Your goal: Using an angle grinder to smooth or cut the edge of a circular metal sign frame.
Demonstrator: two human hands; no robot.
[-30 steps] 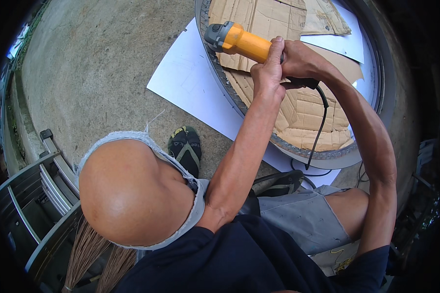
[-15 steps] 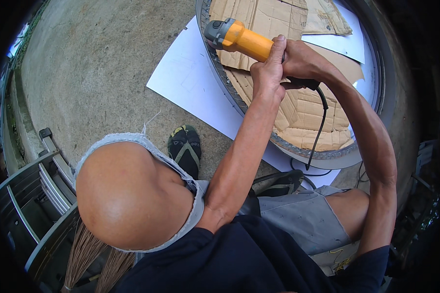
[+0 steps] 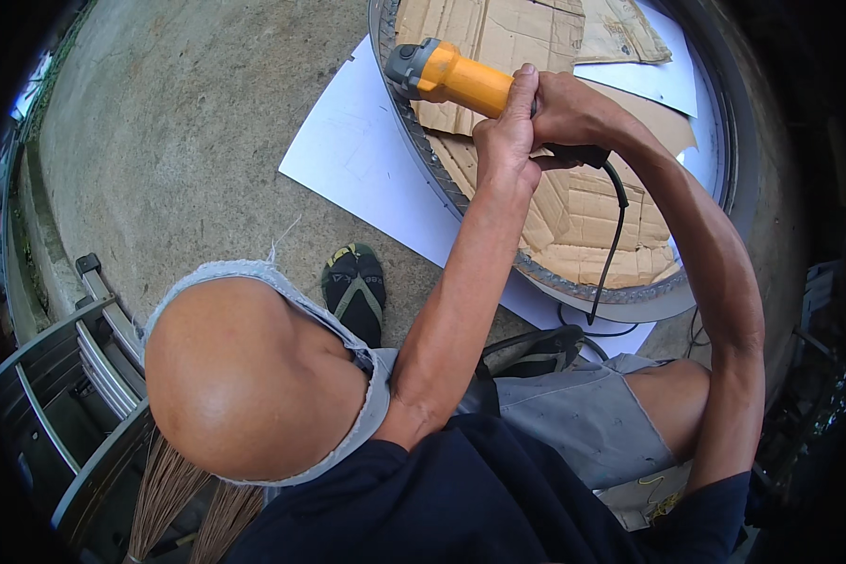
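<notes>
Both my hands are closed round the rear part of a yellow angle grinder (image 3: 470, 83). My left hand (image 3: 508, 133) wraps it with the thumb pointing up along the body. Right behind it, my right hand (image 3: 573, 111) grips the back end, its wrist bent over. The grinder's grey head points left, at the left rim of a large round metal ring (image 3: 620, 299). Whether the disc touches the rim cannot be seen, as the head covers it. A black cord (image 3: 617, 235) hangs from the tool's rear across the ring.
Cardboard pieces (image 3: 573, 211) lie inside the ring, over white sheets (image 3: 367, 141) on the concrete floor (image 3: 188, 122). An aluminium ladder (image 3: 103, 367) and stick brooms (image 3: 169, 484) are at lower left. My sandalled foot (image 3: 354, 291) stands near the sheet; my bent knees are close by.
The grinder and both hands have shifted slightly left in the view, and the ring and sheets show a similar small shift. The grip on the grinder is the same.
</notes>
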